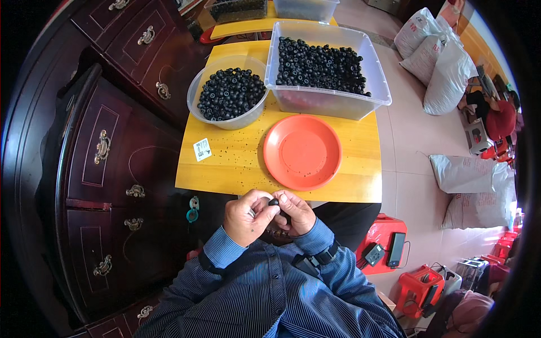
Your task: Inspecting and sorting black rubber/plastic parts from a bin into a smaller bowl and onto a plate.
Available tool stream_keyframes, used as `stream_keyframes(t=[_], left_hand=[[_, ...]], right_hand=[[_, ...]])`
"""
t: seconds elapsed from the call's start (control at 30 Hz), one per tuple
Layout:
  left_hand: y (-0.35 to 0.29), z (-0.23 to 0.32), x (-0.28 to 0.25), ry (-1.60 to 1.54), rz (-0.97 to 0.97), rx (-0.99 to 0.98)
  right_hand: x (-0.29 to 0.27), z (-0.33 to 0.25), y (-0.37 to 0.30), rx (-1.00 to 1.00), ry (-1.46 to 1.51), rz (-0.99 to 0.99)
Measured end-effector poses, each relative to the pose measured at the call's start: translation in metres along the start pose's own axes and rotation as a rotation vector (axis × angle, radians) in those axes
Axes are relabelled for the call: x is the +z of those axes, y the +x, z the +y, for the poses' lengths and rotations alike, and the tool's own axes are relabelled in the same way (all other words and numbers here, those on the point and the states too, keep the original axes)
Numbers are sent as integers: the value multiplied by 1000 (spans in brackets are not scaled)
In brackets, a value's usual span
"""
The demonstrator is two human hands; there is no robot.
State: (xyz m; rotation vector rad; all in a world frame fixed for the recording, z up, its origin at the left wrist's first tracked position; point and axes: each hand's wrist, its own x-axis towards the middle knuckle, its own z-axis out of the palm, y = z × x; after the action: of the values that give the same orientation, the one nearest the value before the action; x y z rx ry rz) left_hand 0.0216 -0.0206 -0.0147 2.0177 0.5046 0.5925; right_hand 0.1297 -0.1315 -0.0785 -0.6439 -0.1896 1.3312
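My two hands meet just in front of the near edge of the yellow table (236, 163). Between thumb and finger, my left hand (243, 218) pinches a small black round part (274, 202). My right hand (297, 212) is closed right beside it, its fingertips close to the same part. Something dark shows under the right fingers, too hidden to name. Beyond the hands lies a shallow orange-red plate (302, 152) with nothing but a few specks in it. Many similar black parts, some showing a hole, fill a round translucent tub (194, 107) and a larger rectangular clear bin (332, 103).
A small white printed label (202, 150) and scattered dark crumbs lie on the table. Dark wooden drawers (101, 141) stand close on the left. White sacks (451, 73) and a red stool (383, 242) bearing black devices are on the right. More bins stand at the back.
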Motion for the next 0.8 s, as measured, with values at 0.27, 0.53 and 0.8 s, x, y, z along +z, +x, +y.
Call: stream_keyframes(t=[0.27,0.53,0.8], left_hand=[[-6,-5,2,-151,-19,15],[-6,-4,-4,-169,-83,60],[-6,-1,8,-36,108,227]], right_hand=[[-5,7,1,-16,160,-173],[-4,7,-1,-96,21,-154],[-3,5,-1,-36,129,-133]])
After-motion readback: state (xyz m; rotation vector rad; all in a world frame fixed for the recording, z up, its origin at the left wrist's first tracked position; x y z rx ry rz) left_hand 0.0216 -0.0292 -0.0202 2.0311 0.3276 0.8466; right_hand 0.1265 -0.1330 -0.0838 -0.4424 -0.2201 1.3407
